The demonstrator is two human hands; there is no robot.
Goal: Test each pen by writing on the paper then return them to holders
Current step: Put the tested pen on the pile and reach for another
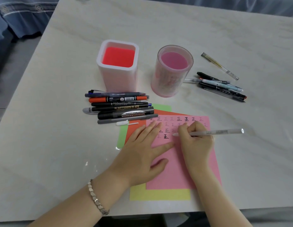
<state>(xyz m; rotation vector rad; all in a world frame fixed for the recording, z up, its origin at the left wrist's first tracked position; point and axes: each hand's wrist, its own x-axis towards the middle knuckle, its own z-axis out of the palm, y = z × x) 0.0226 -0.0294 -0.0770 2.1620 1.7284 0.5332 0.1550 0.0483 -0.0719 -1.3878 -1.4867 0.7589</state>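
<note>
My right hand (195, 141) grips a white pen (216, 132) with its tip down on the pink paper (177, 171), beside rows of written characters. My left hand (142, 153) lies flat, fingers spread, on the same sheet. A white square holder (118, 66) with a red inside and a clear round holder (172, 71) with a pink inside stand behind the paper. Several pens and markers (121, 107) lie piled left of the paper. A white pen cap (124, 123) rests by that pile.
Several more pens (221, 86) lie right of the round holder, and one clear pen (220, 66) sits apart behind them. Green, orange and yellow sheets (160, 194) stick out from under the pink one. The table's front edge runs just below the papers.
</note>
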